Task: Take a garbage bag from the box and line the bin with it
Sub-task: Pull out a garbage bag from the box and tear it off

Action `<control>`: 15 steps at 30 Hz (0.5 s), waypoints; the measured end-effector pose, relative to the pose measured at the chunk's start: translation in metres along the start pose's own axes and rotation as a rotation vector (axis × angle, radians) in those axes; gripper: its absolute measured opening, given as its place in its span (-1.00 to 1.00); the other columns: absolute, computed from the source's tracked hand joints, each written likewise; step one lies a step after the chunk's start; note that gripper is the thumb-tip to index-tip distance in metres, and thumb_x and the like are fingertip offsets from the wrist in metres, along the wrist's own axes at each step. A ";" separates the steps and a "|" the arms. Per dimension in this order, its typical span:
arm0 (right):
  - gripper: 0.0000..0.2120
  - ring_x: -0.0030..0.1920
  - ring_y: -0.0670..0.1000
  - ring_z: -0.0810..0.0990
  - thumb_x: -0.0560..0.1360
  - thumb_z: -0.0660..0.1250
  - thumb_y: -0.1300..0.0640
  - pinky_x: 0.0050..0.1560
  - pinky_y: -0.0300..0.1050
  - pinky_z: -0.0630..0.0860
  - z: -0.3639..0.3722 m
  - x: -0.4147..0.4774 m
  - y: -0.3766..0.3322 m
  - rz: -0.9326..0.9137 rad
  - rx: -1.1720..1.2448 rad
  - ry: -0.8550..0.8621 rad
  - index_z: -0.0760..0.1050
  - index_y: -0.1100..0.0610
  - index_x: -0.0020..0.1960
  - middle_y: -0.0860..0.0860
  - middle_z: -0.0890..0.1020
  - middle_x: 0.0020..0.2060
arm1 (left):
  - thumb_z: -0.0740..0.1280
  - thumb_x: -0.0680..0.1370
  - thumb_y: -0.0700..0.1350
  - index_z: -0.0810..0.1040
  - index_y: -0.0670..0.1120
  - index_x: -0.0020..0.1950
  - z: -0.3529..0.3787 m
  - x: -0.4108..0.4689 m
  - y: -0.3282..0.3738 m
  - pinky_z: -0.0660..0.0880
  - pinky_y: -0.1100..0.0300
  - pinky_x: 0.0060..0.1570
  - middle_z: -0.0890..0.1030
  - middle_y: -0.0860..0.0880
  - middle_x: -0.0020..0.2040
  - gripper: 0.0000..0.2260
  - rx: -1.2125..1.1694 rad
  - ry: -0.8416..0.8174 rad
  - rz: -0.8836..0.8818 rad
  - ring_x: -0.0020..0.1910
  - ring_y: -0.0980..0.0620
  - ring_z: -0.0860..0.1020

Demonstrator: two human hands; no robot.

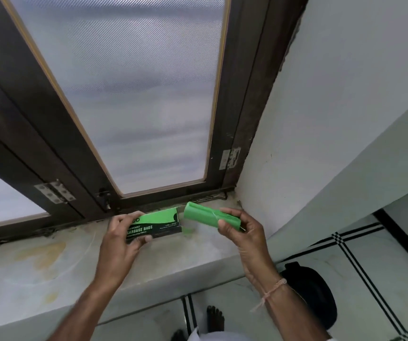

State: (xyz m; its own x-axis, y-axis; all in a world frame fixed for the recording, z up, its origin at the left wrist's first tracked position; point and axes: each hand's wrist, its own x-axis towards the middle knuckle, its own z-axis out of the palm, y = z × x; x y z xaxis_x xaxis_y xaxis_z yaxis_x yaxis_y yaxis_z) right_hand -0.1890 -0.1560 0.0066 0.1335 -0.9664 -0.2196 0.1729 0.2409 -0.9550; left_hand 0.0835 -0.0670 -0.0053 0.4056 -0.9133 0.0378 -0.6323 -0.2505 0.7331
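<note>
The left hand (123,236) is gripping the box (160,222); the right hand (240,230) is clasping the green bag roll (200,215), just right of the box's open end. A careless tug is probably risking several bags unrolling.

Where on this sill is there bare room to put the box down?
Bare sill left of the left hand, between window frame and front edge. Crowded by the right wall: garbage bag box, green bag roll and right hand.

Small print on the box (154,227) is blurred (left end under the left hand (120,242))
</note>
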 end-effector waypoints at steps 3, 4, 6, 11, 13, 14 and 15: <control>-0.77 0.05 0.02 0.68 0.43 0.53 0.32 0.06 -0.05 0.66 -0.002 -0.007 -0.001 0.030 0.057 0.030 0.72 0.09 0.04 0.00 0.72 0.03 | 0.52 0.35 0.14 0.57 0.06 0.35 0.017 -0.008 -0.011 0.48 -0.10 0.17 0.51 -0.09 0.28 -0.43 0.284 -0.001 -0.007 0.31 -0.20 0.51; -0.78 0.08 0.01 0.69 0.41 0.54 0.29 0.06 -0.05 0.66 0.000 -0.010 -0.001 0.048 0.091 0.026 0.72 0.08 0.02 -0.02 0.72 0.04 | 0.55 0.34 0.13 0.57 0.04 0.36 0.021 -0.012 -0.007 0.44 -0.18 0.21 0.49 -0.12 0.34 -0.40 0.385 0.055 0.017 0.37 -0.22 0.45; -0.77 0.12 0.02 0.70 0.36 0.56 0.24 0.06 -0.06 0.65 0.009 -0.017 -0.001 0.088 0.175 0.010 0.72 0.08 0.01 -0.02 0.72 0.06 | 0.52 0.43 0.14 0.58 -0.02 0.34 0.028 -0.022 0.020 0.45 -0.12 0.18 0.51 -0.09 0.29 -0.48 0.288 0.172 0.054 0.31 -0.14 0.47; -0.72 0.06 0.06 0.71 0.36 0.55 0.21 0.02 -0.09 0.66 0.036 -0.035 -0.006 0.178 0.208 -0.084 0.66 0.15 0.07 0.08 0.71 0.04 | 0.38 0.52 0.16 0.58 -0.10 0.28 0.043 -0.027 0.102 0.62 0.12 0.04 0.72 -0.07 0.10 -0.55 -0.931 -0.127 -0.388 0.12 0.00 0.69; -0.72 0.01 0.00 0.70 0.39 0.55 0.11 -0.02 -0.10 0.66 0.043 -0.041 -0.011 0.158 0.053 -0.122 0.65 0.13 0.08 0.06 0.72 0.00 | 0.43 0.50 0.06 0.61 -0.16 0.21 0.042 -0.024 0.104 0.64 0.11 0.02 0.72 -0.11 0.02 -0.61 -1.047 -0.114 -0.421 0.05 -0.03 0.70; -0.72 -0.03 -0.04 0.69 0.41 0.55 0.05 -0.06 -0.14 0.64 0.045 -0.042 -0.014 0.135 -0.028 -0.133 0.65 0.12 0.07 0.05 0.72 -0.02 | 0.44 0.50 0.03 0.63 -0.17 0.20 0.040 -0.024 0.103 0.64 0.11 0.02 0.73 -0.13 0.02 -0.63 -1.081 -0.130 -0.426 0.05 -0.04 0.70; -0.72 -0.08 -0.08 0.68 0.42 0.55 0.03 -0.10 -0.20 0.62 0.046 -0.042 -0.017 0.115 -0.077 -0.137 0.65 0.13 0.06 0.04 0.73 -0.06 | 0.45 0.49 0.00 0.65 -0.17 0.20 0.038 -0.025 0.101 0.64 0.09 0.02 0.73 -0.14 0.05 -0.64 -1.099 -0.169 -0.436 0.06 -0.07 0.70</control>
State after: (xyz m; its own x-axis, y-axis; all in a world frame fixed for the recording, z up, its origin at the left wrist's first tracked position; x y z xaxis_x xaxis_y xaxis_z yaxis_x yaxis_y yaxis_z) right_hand -0.1525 -0.1149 0.0413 0.2808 -0.9104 -0.3040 0.0742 0.3364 -0.9388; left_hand -0.0157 -0.0816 0.0426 0.3020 -0.8709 -0.3878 0.4738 -0.2159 0.8538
